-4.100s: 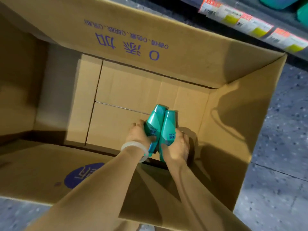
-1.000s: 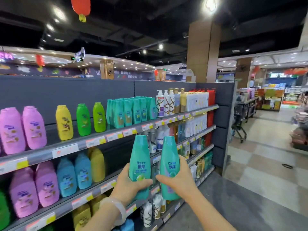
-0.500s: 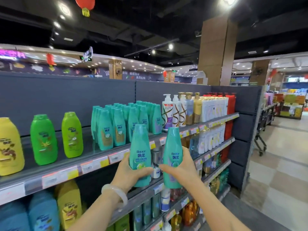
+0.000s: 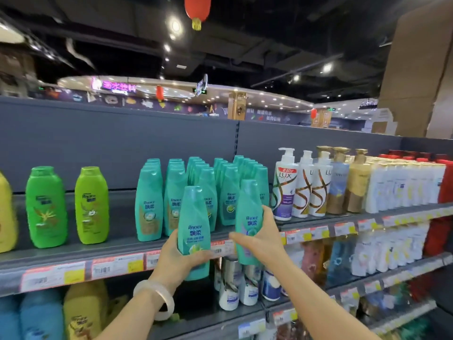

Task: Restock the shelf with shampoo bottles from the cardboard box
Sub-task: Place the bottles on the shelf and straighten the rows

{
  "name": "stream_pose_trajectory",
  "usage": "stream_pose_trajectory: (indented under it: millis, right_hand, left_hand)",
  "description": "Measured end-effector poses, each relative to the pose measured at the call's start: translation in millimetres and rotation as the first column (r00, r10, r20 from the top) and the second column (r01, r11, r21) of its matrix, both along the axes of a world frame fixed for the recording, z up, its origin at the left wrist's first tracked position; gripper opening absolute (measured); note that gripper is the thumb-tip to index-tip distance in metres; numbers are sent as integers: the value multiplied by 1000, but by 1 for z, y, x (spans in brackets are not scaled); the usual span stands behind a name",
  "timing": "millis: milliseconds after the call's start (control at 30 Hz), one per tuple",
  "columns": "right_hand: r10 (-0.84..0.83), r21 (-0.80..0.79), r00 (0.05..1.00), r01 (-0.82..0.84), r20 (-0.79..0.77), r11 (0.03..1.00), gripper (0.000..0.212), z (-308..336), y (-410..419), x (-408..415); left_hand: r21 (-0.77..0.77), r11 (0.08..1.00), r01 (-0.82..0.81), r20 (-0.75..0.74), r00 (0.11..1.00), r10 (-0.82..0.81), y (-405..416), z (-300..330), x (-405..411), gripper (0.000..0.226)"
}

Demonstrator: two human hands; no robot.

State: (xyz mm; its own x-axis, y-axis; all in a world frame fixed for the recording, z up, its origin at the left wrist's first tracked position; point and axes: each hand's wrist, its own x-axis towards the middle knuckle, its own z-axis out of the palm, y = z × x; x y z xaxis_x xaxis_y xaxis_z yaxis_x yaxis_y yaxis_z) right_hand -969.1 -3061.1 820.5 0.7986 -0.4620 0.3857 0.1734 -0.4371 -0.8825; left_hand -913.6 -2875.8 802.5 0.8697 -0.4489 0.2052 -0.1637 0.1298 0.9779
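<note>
- Two teal shampoo bottles are held upright in front of a shop shelf (image 4: 73, 253), seen from a head-worn camera looking slightly up at it.
- The left bottle (image 4: 193, 231) is gripped by the left hand (image 4: 176, 258), fingers behind it and thumb wrapped across its lower front; a pale bangle (image 4: 157, 299) is worn on that wrist.
- The right bottle (image 4: 247, 217) is gripped by the right hand (image 4: 259, 239), thumb across the front and fingers curled round its right side.
- Both bottles are raised to the shelf's front edge but not yet set down – their bases hang below the price-tag strip (image 4: 117, 266).
- Just behind them a block of matching teal bottles (image 4: 208, 190) stands in tight rows on the shelf; green bottles (image 4: 68, 207) stand well apart to the left, white pump bottles (image 4: 301, 187) just beside to the right.
- The cardboard box is not in view.
- Likely risk: the bases could be caught on the shelf lip if the bottles are not lifted higher before being pushed in.
- Likely risk: the front row looks full in places, so a standing bottle could be knocked and the tall, narrow rows toppled like dominoes.
- Likely risk: the right bottle is close to the pump bottles – one could be nudged over by the knuckles.
- With one smooth bottle per hand, a slip is possible if either grip is loosened early.
</note>
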Motion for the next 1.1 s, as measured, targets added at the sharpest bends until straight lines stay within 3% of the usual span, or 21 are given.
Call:
stream_pose_trajectory:
  millis: [267, 467, 1100]
  right_hand:
    - [79, -56, 994, -74, 79, 996, 75, 15, -26, 57]
    - [70, -1, 993, -70, 99, 998, 80, 13, -41, 86]
    - [27, 42, 996, -31, 90, 999, 79, -9, -54, 104]
  left_hand:
    - [-42, 971, -236, -97, 968, 231, -17, -11, -2, 48]
    - [0, 955, -297, -80, 952, 297, -15, -9, 4, 46]
    - [29, 979, -201, -47, 978, 202, -35, -4, 22, 52]
